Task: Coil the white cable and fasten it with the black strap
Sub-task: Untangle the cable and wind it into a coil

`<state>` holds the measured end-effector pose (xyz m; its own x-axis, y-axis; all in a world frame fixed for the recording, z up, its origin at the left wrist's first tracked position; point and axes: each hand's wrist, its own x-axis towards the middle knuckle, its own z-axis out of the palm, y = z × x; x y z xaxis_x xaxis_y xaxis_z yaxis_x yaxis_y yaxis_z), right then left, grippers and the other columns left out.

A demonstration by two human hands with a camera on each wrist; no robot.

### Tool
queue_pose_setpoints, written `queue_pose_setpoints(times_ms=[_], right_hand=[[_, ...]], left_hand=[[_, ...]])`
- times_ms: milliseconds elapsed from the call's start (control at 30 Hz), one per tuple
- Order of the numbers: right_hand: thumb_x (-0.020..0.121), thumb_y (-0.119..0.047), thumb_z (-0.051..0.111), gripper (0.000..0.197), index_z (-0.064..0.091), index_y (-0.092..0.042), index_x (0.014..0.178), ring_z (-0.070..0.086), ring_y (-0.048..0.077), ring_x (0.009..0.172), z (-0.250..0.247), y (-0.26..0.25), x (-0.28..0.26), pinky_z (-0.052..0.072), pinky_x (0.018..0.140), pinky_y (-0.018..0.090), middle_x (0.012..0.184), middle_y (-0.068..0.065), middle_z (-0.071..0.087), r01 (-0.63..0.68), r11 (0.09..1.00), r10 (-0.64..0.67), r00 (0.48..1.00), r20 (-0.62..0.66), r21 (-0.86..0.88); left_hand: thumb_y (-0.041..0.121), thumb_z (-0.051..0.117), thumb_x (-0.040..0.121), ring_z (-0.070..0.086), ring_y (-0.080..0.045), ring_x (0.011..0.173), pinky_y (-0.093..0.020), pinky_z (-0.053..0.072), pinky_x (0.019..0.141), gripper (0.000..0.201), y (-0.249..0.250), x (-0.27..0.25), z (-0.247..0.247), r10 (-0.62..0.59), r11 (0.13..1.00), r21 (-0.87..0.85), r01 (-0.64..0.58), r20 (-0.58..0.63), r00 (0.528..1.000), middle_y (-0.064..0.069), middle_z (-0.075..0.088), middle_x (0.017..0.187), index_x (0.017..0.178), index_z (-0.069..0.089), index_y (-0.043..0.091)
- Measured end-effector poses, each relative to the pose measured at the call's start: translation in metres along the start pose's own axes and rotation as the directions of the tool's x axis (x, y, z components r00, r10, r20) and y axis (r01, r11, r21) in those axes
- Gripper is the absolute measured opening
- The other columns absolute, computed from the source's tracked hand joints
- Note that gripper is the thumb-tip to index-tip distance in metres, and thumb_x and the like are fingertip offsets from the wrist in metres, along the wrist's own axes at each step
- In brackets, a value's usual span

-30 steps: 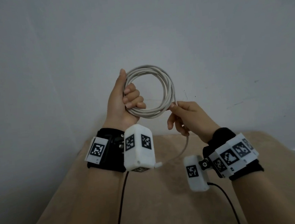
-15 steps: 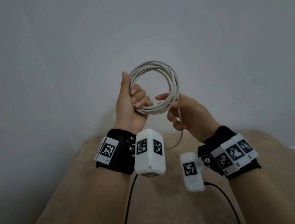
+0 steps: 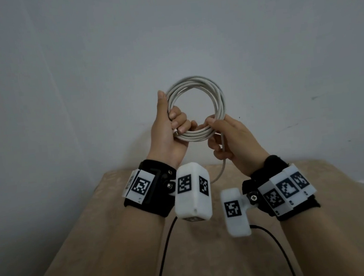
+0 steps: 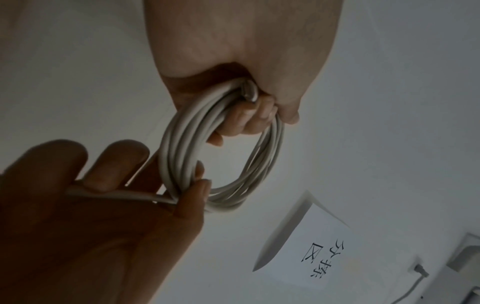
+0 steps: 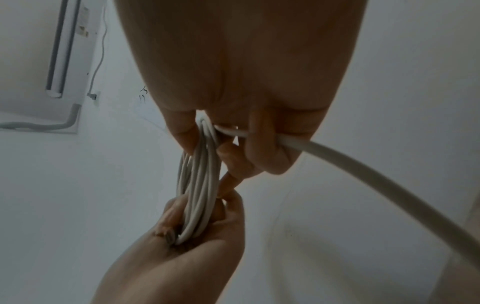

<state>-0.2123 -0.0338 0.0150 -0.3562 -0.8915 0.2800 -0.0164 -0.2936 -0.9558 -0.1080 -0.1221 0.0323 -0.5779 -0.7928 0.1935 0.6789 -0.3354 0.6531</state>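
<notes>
The white cable (image 3: 216,95) forms a round coil of several loops, held up in front of the wall. My left hand (image 3: 169,128) grips the coil's left side with curled fingers; a plug end (image 4: 250,92) sticks out by the fingers. My right hand (image 3: 229,138) pinches the coil's lower right, and the loose tail (image 3: 222,167) runs down through its curled fingers (image 5: 262,148). In the wrist views the coil (image 4: 182,144) (image 5: 200,185) spans both hands. No black strap is in view.
A beige cloth-covered table (image 3: 209,256) lies below my arms, against a plain white wall (image 3: 278,41). Two black wires (image 3: 164,249) run from the wrist cameras toward me. A paper sign (image 4: 319,253) and a wall air conditioner (image 5: 64,51) show in the wrist views.
My right hand has risen to the coil's lower right and laid more of the tail onto it. The hanging tail is shorter. Both hands sit slightly higher.
</notes>
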Motion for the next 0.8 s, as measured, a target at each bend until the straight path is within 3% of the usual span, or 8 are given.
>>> queue_pose_setpoints(times_ms=[67, 200, 333, 500, 667, 800], right_hand=[[0.098, -0.018, 0.045, 0.019, 0.054, -0.015, 0.082, 0.039, 0.009, 0.050, -0.001, -0.001, 0.000, 0.021, 0.040, 0.018, 0.082, 0.004, 0.060, 0.012, 0.995, -0.014, 1.000, 0.019, 0.100], [0.100, -0.021, 0.042, 0.019, 0.050, -0.013, 0.083, 0.037, 0.009, 0.049, -0.005, -0.002, 0.001, 0.021, 0.039, 0.017, 0.083, 0.001, 0.065, 0.007, 0.979, -0.018, 0.999, 0.051, 0.203], [0.100, -0.024, 0.041, 0.021, 0.047, -0.015, 0.082, 0.034, 0.010, 0.048, -0.011, -0.001, 0.002, 0.024, 0.038, 0.017, 0.077, 0.001, 0.063, 0.014, 0.985, -0.023, 0.998, 0.052, 0.172], [0.100, -0.025, 0.040, 0.025, 0.044, -0.016, 0.077, 0.027, 0.009, 0.043, -0.019, -0.004, 0.000, 0.021, 0.038, 0.017, 0.068, 0.001, 0.058, -0.009, 0.999, 0.011, 0.996, 0.090, -0.031], [0.100, -0.022, 0.042, 0.027, 0.044, -0.015, 0.074, 0.022, 0.007, 0.040, -0.018, -0.006, -0.005, 0.016, 0.040, 0.019, 0.058, -0.001, 0.054, -0.046, 0.964, 0.089, 0.984, 0.153, -0.261], [0.098, -0.021, 0.044, 0.025, 0.046, -0.014, 0.074, 0.027, 0.005, 0.036, -0.013, -0.006, -0.006, 0.019, 0.038, 0.018, 0.057, 0.000, 0.055, -0.098, 0.912, 0.195, 0.957, 0.213, -0.398]], left_hand=[[0.058, 0.043, 0.092, 0.033, -0.009, 0.037, -0.024, 0.040, 0.059, 0.058, -0.002, 0.001, -0.001, -0.024, 1.000, -0.008, 0.024, 0.000, 1.000, 0.007, 0.028, 0.038, 0.050, 0.034, 0.020], [0.060, 0.042, 0.091, 0.047, -0.014, 0.048, -0.028, 0.042, 0.071, 0.061, -0.003, 0.006, -0.006, -0.093, 0.996, -0.008, 0.093, 0.012, 0.996, 0.006, 0.035, 0.038, 0.046, 0.039, 0.020], [0.058, 0.038, 0.094, 0.052, -0.016, 0.060, -0.029, 0.043, 0.072, 0.062, 0.004, 0.005, -0.011, -0.213, 0.973, 0.101, 0.207, 0.049, 0.976, 0.003, 0.046, 0.044, 0.049, 0.048, 0.016], [0.054, 0.041, 0.092, 0.049, -0.016, 0.055, -0.031, 0.045, 0.069, 0.051, 0.021, 0.000, -0.017, -0.281, 0.930, 0.272, 0.248, 0.086, 0.956, -0.001, 0.052, 0.055, 0.069, 0.053, 0.010], [0.057, 0.045, 0.089, 0.042, -0.010, 0.041, -0.024, 0.038, 0.051, 0.051, 0.029, -0.002, -0.025, -0.308, 0.793, 0.567, 0.222, 0.059, 0.950, 0.002, 0.047, 0.056, 0.076, 0.058, 0.009], [0.061, 0.058, 0.075, 0.034, -0.008, 0.036, -0.020, 0.034, 0.042, 0.049, 0.026, -0.005, -0.027, -0.345, 0.584, 0.793, 0.171, 0.052, 0.937, 0.004, 0.042, 0.049, 0.072, 0.064, 0.013]])
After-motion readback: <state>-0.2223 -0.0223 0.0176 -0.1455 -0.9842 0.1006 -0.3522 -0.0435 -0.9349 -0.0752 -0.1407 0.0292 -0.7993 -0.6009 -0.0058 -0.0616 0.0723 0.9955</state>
